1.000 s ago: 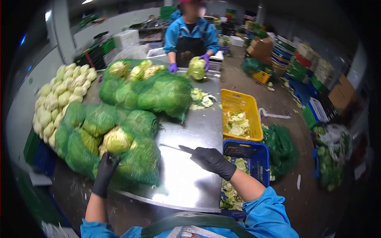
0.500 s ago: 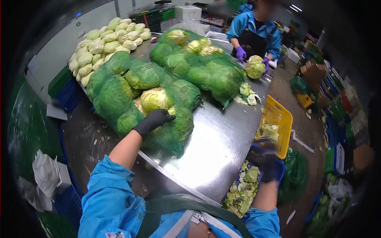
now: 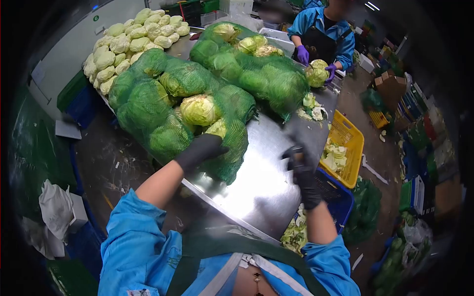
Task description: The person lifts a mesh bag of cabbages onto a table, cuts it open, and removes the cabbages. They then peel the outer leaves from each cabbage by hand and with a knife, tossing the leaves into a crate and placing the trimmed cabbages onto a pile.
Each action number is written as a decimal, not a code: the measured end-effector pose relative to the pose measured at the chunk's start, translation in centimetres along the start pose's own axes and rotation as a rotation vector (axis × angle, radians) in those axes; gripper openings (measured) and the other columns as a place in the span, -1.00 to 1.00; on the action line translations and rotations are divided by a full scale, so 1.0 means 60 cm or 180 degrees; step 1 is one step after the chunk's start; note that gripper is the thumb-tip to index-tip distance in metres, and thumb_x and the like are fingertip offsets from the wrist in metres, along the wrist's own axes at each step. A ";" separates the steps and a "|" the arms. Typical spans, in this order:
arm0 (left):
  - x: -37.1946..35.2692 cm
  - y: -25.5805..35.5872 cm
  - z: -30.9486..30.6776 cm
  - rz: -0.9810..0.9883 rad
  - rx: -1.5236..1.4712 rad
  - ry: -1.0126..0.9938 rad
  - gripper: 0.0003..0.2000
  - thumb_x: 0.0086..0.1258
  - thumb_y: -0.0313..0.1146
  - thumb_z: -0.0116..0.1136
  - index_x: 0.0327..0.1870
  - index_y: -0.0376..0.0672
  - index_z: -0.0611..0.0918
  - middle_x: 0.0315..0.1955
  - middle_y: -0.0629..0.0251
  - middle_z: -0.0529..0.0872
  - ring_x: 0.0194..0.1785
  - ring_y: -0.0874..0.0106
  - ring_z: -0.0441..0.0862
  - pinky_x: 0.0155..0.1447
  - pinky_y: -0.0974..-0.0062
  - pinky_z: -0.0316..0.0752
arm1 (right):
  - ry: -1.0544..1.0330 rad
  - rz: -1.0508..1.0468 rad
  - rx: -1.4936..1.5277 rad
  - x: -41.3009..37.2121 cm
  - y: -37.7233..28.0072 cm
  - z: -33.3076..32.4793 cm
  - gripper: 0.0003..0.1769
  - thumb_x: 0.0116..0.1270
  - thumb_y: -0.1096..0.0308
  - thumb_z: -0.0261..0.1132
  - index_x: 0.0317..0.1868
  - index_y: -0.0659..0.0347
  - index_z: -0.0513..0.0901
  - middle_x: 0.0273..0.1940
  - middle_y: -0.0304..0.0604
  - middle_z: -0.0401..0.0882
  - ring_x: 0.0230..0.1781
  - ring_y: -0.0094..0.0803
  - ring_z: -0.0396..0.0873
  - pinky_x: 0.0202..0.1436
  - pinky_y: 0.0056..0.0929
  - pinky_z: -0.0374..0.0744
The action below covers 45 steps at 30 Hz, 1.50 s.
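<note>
My left hand [image 3: 203, 150], in a black glove, is closed at the near edge of a green net bag [image 3: 133, 101] full of cabbages. Its fingertips are partly hidden, and it appears to grip the netting. Just beyond the fingers a cabbage [image 3: 217, 129] shows in the bag's opening, with a bigger pale cabbage [image 3: 200, 110] behind it. Over the right part of the metal table [image 3: 264, 158], my black-gloved right hand [image 3: 300, 167] is wrapped round the handle of a knife [image 3: 292, 132]; its blade is smeared by motion and points away from me.
Another net bag of cabbages [image 3: 271, 89] lies farther back. Trimmed cabbages [image 3: 128, 42] are heaped at the far left. Along the right edge stand a yellow crate [image 3: 351, 143] and a blue crate [image 3: 345, 200] with leaves. Across the table, a co-worker's purple-gloved hands [image 3: 331, 73] hold a cabbage.
My right hand has risen from over the blue crate to above the table, with the knife. My left hand has shifted slightly right, and more of the cabbage beside it shows.
</note>
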<state>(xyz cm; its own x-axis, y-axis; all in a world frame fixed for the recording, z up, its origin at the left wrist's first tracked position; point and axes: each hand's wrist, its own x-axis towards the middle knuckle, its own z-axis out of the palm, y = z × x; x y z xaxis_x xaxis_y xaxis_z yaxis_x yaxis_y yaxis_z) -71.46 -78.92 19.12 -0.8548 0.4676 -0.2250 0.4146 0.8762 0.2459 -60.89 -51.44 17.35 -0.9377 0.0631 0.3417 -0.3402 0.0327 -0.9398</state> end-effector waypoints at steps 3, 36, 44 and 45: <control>-0.040 -0.012 0.004 0.0070 -0.0241 0.0430 -0.60 0.26 0.04 0.04 -0.33 -0.19 0.58 -0.41 0.03 0.64 -0.29 0.06 0.59 -0.19 0.15 0.45 | -0.0879 0.0531 -0.1417 0.000 0.011 0.101 -0.63 0.30 0.37 0.13 0.13 0.12 0.44 -0.41 -0.15 0.57 -0.52 -0.42 0.52 -0.38 -0.44 0.52; -0.255 -0.182 0.136 0.0381 -0.0262 0.0401 -0.70 0.14 -0.04 0.17 -0.47 -0.12 0.63 -0.59 0.05 0.60 -0.49 0.06 0.57 -0.39 0.16 0.43 | -0.1497 -0.0097 -0.2524 -0.124 0.198 0.204 -0.73 0.32 0.25 0.05 -0.07 0.22 0.44 -0.38 0.05 0.51 -0.49 -0.01 0.55 -0.45 -0.10 0.52; -0.262 -0.204 0.147 0.0278 -0.0049 0.0074 -0.67 0.10 0.01 0.19 -0.28 -0.03 0.66 -0.54 0.13 0.64 -0.43 0.13 0.61 -0.31 0.20 0.47 | -0.1829 0.0588 -0.2688 -0.136 0.125 0.168 -0.65 0.31 0.17 0.07 0.04 0.12 0.44 -0.32 -0.01 0.55 -0.36 -0.11 0.59 -0.34 -0.18 0.56; -0.261 -0.204 0.150 0.0324 -0.0133 0.0031 -0.68 0.10 0.00 0.19 -0.23 0.00 0.67 -0.52 0.14 0.64 -0.42 0.14 0.61 -0.31 0.19 0.46 | -0.1770 0.0356 -0.2713 -0.131 0.122 0.178 -0.65 0.31 0.15 0.08 0.04 0.10 0.45 -0.33 -0.01 0.54 -0.38 -0.11 0.59 -0.35 -0.17 0.56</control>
<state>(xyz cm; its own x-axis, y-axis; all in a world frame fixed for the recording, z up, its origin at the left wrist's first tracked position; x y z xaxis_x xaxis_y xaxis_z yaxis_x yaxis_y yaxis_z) -60.34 -95.94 11.13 -0.8121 0.5526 -0.1877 0.4862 0.8185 0.3062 -56.78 -62.36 7.69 -0.9348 -0.3553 -0.0042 -0.2890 0.7671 -0.5727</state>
